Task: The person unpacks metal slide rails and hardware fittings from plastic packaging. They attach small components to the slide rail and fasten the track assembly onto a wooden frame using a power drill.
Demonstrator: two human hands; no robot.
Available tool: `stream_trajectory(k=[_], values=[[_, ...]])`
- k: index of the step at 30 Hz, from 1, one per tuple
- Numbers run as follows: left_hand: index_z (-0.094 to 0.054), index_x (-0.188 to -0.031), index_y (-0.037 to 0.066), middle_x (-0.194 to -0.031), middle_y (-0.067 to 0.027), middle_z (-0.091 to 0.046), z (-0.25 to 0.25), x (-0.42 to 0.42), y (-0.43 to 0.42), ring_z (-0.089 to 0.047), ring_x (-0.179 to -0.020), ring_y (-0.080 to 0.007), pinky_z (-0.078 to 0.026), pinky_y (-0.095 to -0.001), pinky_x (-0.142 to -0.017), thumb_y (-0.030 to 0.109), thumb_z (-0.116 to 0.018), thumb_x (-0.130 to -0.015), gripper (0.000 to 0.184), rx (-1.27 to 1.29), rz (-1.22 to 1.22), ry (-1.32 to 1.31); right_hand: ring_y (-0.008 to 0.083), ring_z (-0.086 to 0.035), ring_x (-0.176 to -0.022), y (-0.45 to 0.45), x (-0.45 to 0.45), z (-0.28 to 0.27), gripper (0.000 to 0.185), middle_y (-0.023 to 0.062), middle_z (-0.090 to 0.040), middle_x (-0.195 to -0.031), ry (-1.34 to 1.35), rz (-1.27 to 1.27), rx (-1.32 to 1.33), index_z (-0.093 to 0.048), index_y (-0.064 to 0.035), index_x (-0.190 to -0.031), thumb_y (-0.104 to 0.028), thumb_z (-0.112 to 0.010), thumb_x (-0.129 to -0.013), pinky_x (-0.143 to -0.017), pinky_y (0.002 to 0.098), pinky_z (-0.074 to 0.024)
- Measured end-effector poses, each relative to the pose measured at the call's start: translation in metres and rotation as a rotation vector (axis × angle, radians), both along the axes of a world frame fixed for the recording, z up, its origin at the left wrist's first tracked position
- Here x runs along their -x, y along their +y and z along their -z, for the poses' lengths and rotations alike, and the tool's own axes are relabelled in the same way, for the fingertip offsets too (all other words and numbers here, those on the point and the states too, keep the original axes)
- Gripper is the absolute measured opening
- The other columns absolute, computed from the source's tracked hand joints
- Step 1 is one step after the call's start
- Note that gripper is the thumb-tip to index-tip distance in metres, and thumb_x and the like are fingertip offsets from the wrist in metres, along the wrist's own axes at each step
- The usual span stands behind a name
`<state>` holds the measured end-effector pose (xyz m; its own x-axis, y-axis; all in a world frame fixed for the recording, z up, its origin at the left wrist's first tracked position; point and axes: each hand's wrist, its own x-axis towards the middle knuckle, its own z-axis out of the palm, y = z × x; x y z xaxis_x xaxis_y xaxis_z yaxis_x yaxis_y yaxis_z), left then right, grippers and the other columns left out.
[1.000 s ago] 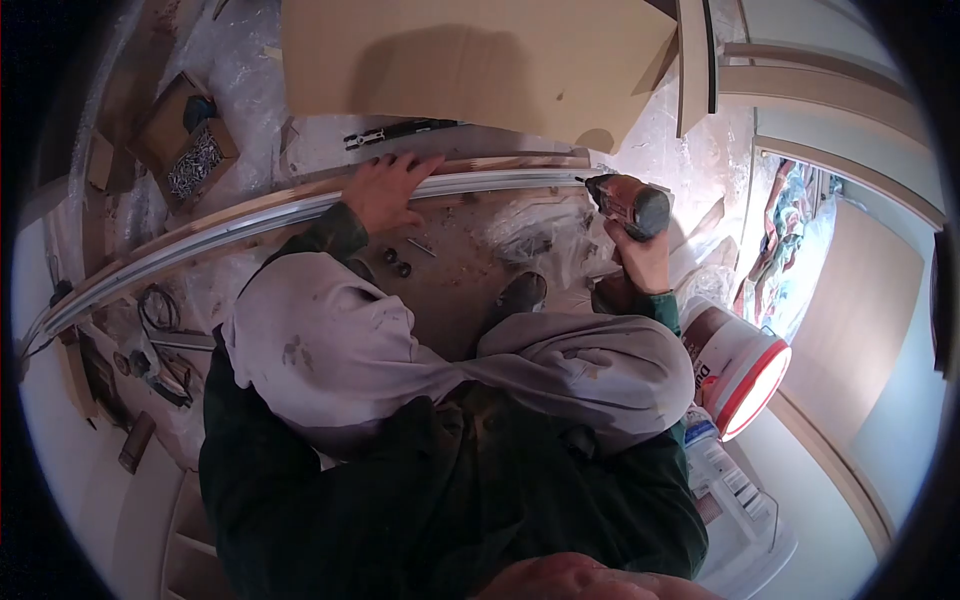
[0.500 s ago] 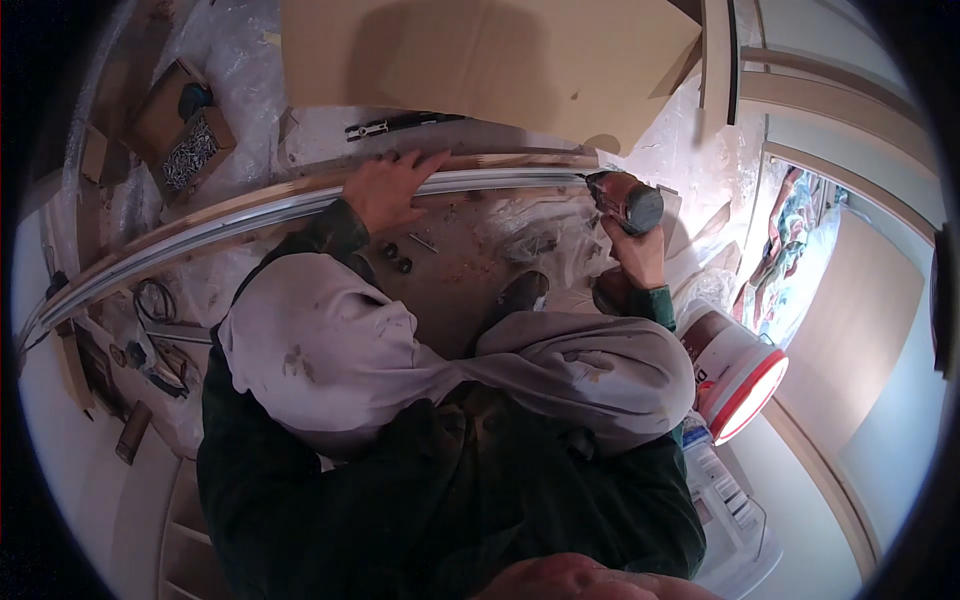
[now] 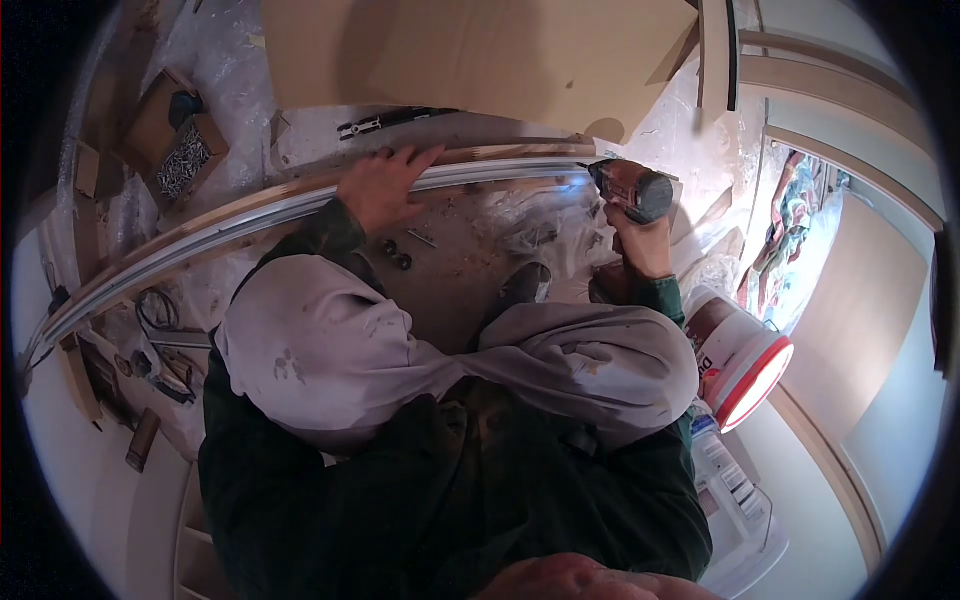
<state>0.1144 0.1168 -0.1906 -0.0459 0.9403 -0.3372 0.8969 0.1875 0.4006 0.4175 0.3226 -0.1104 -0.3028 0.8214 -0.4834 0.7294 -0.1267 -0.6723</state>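
Observation:
A long wooden board with a silvery metal track (image 3: 270,205) along it runs across in front of my knees. My left hand (image 3: 378,190) rests on the track and board with its fingers spread. At the board's right end, my right hand (image 3: 643,240) is wrapped around the handle of a cordless drill (image 3: 630,190). The drill points left, its tip at the end of the track, and its light shines bluish on the area below. Whether the tip touches the track I cannot tell.
A cardboard box of screws (image 3: 185,165) sits at the upper left. A large cardboard sheet (image 3: 480,65) lies beyond the board. A white bucket with a red rim (image 3: 735,360) stands by my right knee. Plastic film (image 3: 540,225) and a hammer (image 3: 143,440) lie around.
The drill's light has come on, and the drill has shifted slightly right with my right hand. My left hand stays on the track.

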Motion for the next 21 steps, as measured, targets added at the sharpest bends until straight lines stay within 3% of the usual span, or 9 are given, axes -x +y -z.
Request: stream_trajectory(k=[5,9,17,20,21], values=[[-0.036,-0.143,0.021,-0.118,-0.0118,-0.056,0.001,0.001,-0.001,-0.061,-0.102,-0.0321,-0.053,-0.0419,-0.083,0.031,-0.076,-0.071,0.082,-0.022,-0.014,-0.011,0.0092,-0.054,-0.049,0.000,-0.001,-0.005,0.024,0.0024,-0.062,-0.068,-0.001,-0.024,-0.036,-0.068,-0.0018,-0.098,-0.012,-0.071,-0.077,-0.045,0.0267,-0.0433],[-0.034,-0.144,0.023,-0.122,-0.0119,-0.053,0.006,0.001,-0.003,-0.059,-0.102,-0.0358,-0.052,-0.0453,-0.085,0.032,-0.077,-0.070,0.086,-0.039,-0.020,-0.058,0.0098,-0.053,-0.047,0.001,-0.007,-0.008,0.022,0.0025,-0.061,-0.068,0.007,0.000,0.023,-0.067,-0.0020,-0.097,-0.011,-0.071,-0.078,-0.043,0.0257,-0.0409],[-0.032,-0.145,0.024,-0.124,-0.0116,-0.053,0.000,-0.001,-0.001,-0.060,-0.103,-0.0347,-0.051,-0.0444,-0.086,0.037,-0.076,-0.071,0.087,0.007,0.015,0.005,0.0109,-0.051,-0.044,-0.001,-0.018,-0.006,0.021,0.0043,-0.062,-0.070,0.153,0.052,0.053,-0.064,-0.0009,-0.096,-0.009,-0.070,-0.078,-0.040,0.0247,-0.0384],[-0.031,-0.145,0.024,-0.124,-0.0116,-0.053,0.002,0.000,-0.001,-0.060,-0.104,-0.0340,-0.052,-0.0436,-0.086,0.038,-0.077,-0.071,0.088,0.007,0.019,0.010,0.0112,-0.052,-0.045,0.000,-0.032,-0.003,0.026,0.0056,-0.063,-0.075,0.130,0.061,0.108,-0.063,-0.0013,-0.103,-0.008,-0.070,-0.079,-0.041,0.0247,-0.0401],[-0.030,-0.146,0.025,-0.124,-0.0118,-0.052,0.003,0.000,-0.002,-0.060,-0.105,-0.0335,-0.052,-0.0431,-0.087,0.039,-0.077,-0.071,0.089,-0.016,0.022,0.004,0.0115,-0.056,-0.053,-0.003,-0.035,-0.008,0.038,0.0079,-0.064,-0.088,0.307,0.023,0.076,-0.057,-0.0026,-0.116,-0.007,-0.068,-0.079,-0.042,0.0247,-0.0432]])
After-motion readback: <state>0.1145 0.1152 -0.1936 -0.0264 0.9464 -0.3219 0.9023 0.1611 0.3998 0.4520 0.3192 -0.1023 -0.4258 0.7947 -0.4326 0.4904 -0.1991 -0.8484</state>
